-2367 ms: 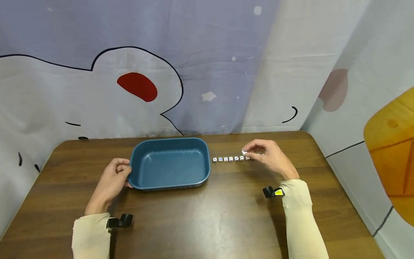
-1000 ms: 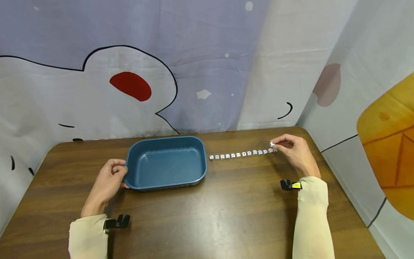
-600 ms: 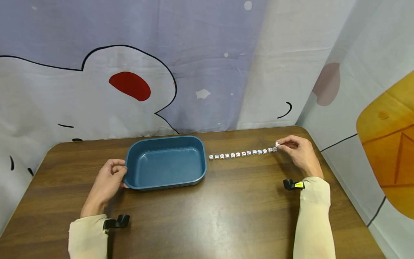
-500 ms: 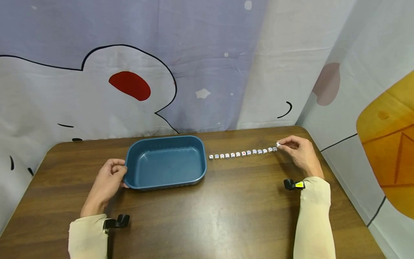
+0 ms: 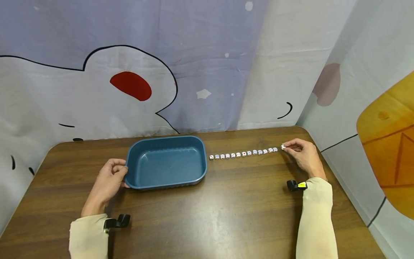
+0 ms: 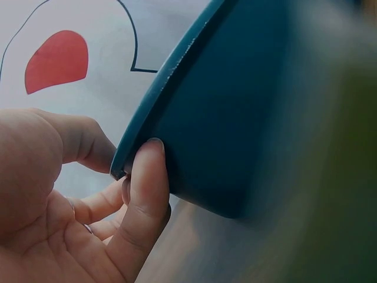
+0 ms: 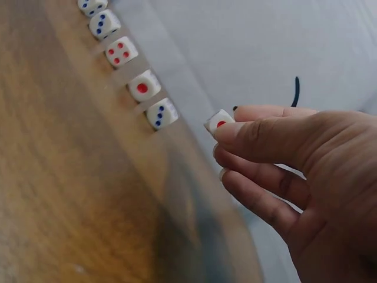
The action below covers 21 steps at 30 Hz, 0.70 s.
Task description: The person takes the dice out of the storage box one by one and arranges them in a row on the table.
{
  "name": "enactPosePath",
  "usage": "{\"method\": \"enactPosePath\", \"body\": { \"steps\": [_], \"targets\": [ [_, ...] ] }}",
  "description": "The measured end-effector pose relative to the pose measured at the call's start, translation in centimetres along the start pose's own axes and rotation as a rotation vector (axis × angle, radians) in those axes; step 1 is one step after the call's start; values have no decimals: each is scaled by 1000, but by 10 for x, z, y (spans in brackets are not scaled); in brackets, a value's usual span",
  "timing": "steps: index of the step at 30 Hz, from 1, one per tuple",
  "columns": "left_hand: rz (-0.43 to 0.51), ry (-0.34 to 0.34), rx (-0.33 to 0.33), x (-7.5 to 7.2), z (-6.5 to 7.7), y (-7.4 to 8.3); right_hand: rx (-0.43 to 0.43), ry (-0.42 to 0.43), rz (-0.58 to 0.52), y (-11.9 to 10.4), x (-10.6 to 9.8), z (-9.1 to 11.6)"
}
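Observation:
My left hand (image 5: 108,183) grips the left rim of a blue rectangular tub (image 5: 168,167); in the left wrist view the thumb and fingers pinch the tub's rim (image 6: 159,88). Between thumb and fingertips my right hand (image 5: 304,154) pinches a white die (image 5: 283,147), whose red dot shows on the pinched die (image 7: 221,121) in the right wrist view. That die is just past the right end of a row of dice (image 5: 244,154), a small gap apart from the last die (image 7: 161,114). The row runs from beside the tub toward the right.
The brown wooden table (image 5: 200,223) has its back edge just behind the dice row. A printed cloth (image 5: 207,72) hangs behind it, and another (image 5: 372,108) hangs on the right side. Inside the tub no objects show.
My right hand, pinching a die, has moved right along the row, from its middle to beyond its right end, and slightly lower lately. The left hand keeps its hold on the tub.

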<state>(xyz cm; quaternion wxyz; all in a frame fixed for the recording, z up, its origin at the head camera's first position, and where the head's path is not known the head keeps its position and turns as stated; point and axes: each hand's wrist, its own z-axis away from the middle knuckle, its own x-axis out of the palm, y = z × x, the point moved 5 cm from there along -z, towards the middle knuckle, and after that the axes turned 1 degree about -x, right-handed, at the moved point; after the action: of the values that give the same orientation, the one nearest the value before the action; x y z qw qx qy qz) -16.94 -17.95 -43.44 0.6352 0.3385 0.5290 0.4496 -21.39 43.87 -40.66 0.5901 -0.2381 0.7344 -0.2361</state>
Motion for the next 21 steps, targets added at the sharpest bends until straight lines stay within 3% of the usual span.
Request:
{"method": "enactPosePath", "body": {
  "steps": [9, 21],
  "targets": [
    [-3, 4, 5, 0, 1, 2, 41, -26, -44, 11, 9, -2],
    [-8, 12, 5, 1, 2, 2, 9, -33, -73, 22, 17, -3]
  ]
}}
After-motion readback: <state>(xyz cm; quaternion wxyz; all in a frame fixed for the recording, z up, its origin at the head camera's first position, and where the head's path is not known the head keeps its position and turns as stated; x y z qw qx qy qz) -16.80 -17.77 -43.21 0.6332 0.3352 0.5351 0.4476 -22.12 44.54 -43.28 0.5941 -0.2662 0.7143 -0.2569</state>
